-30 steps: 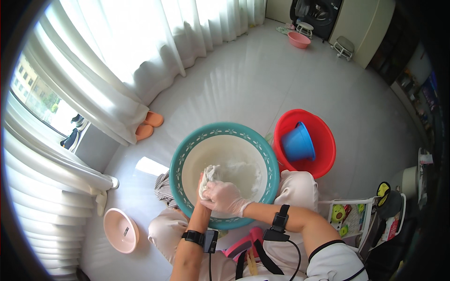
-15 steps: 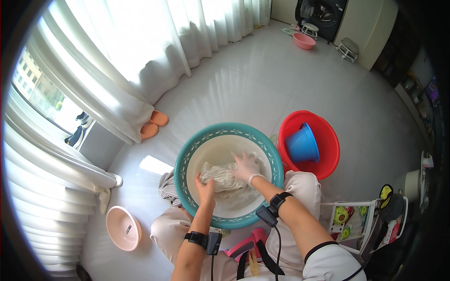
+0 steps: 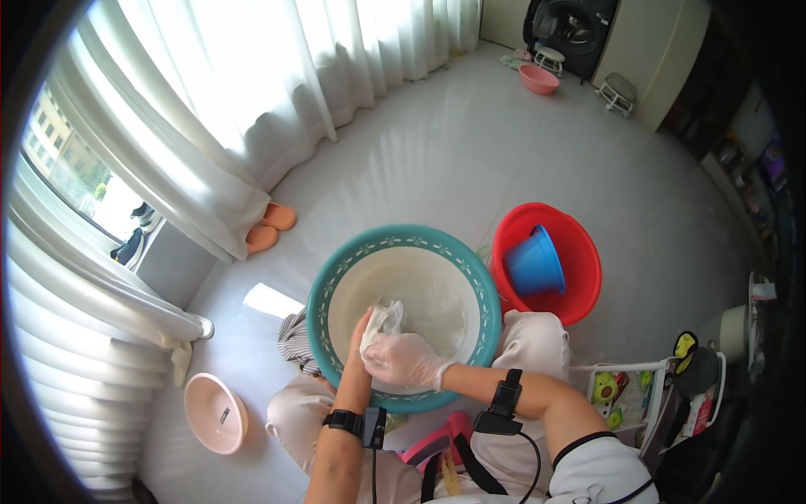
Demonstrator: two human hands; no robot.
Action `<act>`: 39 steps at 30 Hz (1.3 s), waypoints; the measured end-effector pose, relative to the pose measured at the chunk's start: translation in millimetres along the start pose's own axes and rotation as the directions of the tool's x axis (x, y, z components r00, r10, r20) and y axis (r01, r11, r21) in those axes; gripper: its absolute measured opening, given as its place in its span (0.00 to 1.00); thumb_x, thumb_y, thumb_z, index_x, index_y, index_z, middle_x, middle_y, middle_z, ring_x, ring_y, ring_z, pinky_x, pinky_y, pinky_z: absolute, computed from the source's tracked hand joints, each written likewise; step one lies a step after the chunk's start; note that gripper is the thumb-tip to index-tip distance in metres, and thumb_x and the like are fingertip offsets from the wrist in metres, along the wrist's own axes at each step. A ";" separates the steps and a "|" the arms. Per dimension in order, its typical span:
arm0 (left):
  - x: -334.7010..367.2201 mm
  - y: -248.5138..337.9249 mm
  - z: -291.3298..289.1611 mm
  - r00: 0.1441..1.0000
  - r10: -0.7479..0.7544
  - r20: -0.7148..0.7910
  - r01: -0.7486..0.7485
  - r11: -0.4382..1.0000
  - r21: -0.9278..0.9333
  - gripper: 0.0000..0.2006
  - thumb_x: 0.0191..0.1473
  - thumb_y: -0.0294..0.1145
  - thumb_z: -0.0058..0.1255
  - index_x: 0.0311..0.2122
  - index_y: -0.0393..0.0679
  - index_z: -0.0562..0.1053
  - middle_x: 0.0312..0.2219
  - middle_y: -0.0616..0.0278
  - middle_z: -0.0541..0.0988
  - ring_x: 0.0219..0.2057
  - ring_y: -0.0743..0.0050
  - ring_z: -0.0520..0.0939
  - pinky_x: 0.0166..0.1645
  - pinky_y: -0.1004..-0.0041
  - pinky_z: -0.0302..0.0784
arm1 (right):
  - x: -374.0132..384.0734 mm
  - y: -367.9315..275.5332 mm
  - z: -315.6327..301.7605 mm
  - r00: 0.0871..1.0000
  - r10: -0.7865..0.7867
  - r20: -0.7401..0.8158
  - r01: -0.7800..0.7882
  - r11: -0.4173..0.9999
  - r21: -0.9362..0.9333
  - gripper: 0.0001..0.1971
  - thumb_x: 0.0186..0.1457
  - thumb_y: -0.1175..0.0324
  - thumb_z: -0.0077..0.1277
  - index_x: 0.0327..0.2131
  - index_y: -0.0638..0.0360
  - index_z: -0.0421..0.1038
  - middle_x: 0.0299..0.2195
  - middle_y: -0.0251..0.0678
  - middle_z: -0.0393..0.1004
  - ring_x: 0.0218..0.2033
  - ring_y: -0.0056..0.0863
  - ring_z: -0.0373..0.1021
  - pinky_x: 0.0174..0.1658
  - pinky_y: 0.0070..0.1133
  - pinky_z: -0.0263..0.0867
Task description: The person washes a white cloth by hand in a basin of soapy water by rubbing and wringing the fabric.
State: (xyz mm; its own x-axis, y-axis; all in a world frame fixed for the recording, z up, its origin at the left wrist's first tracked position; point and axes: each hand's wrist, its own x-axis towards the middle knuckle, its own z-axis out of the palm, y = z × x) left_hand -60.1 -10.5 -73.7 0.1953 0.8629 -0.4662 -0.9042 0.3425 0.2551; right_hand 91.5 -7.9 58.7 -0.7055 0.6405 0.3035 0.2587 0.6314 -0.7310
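A wet white cloth (image 3: pixel 387 317) is bunched up over the near left part of a large teal-rimmed basin (image 3: pixel 322 277). My right hand (image 3: pixel 405 358), in a thin see-through glove, closes round the cloth from the right with its fingers curled. On the other side, my left hand (image 3: pixel 359 340) presses against the cloth, its fingers partly hidden behind the cloth and the right hand. Cloudy water (image 3: pixel 437 298) with a little foam fills the bottom of the basin, which stands between my knees.
Right of the basin stands a red tub (image 3: pixel 588 277) holding a blue bucket (image 3: pixel 536 262). A striped cloth (image 3: pixel 295 340) lies at its left, beyond a pale pink basin (image 3: pixel 201 412). A white rack (image 3: pixel 625 365) stands at the right. Orange slippers (image 3: pixel 270 227) sit by the curtain.
The cloth was spread in the water and is now gathered up between my hands. My right hand has come left and nearer, from flat and spread to curled beside my left hand.
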 end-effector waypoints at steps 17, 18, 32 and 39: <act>-25.5 -5.4 37.1 0.806 0.472 -0.358 -0.163 0.757 0.632 0.19 0.55 0.33 0.43 0.53 0.48 0.63 0.44 0.56 0.71 0.44 0.65 0.74 0.41 0.63 0.75 | 3.5 112.6 2.3 0.794 0.527 -0.304 -0.605 0.628 -0.490 0.26 0.49 0.53 0.49 0.51 0.53 0.65 0.47 0.44 0.68 0.42 0.43 0.71 0.46 0.36 0.65; -21.9 -7.3 38.8 0.825 0.432 -0.364 -0.158 0.795 0.586 0.24 0.56 0.39 0.46 0.57 0.51 0.60 0.50 0.56 0.68 0.50 0.63 0.71 0.43 0.62 0.74 | 0.8 115.4 2.0 0.790 0.529 -0.309 -0.609 0.621 -0.493 0.26 0.49 0.53 0.49 0.51 0.53 0.65 0.47 0.44 0.68 0.42 0.43 0.71 0.46 0.36 0.65; -4.0 -16.1 6.1 0.998 0.036 -0.049 -0.032 0.996 0.078 0.18 0.57 0.44 0.40 0.47 0.43 0.70 0.40 0.56 0.76 0.42 0.58 0.77 0.47 0.58 0.73 | -3.3 -7.6 7.2 0.997 -0.076 0.019 0.075 0.995 0.061 0.09 0.50 0.64 0.50 0.23 0.58 0.71 0.23 0.39 0.72 0.29 0.40 0.71 0.34 0.30 0.67; 15.0 -15.6 -37.1 0.958 0.231 0.169 -0.216 0.194 0.957 0.19 0.56 0.46 0.42 0.43 0.40 0.71 0.36 0.57 0.78 0.38 0.58 0.79 0.44 0.61 0.75 | 11.5 22.5 13.8 0.986 -0.018 -0.164 -0.021 0.972 -0.232 0.09 0.51 0.62 0.49 0.23 0.56 0.70 0.22 0.40 0.70 0.24 0.38 0.71 0.27 0.32 0.67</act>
State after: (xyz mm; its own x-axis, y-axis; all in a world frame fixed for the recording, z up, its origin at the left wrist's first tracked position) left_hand -57.2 -16.6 -116.2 0.0421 0.9688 -0.2443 0.1464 0.2359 0.9607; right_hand 80.2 7.6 37.3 -0.5922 0.6919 0.4130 0.4194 0.7023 -0.5752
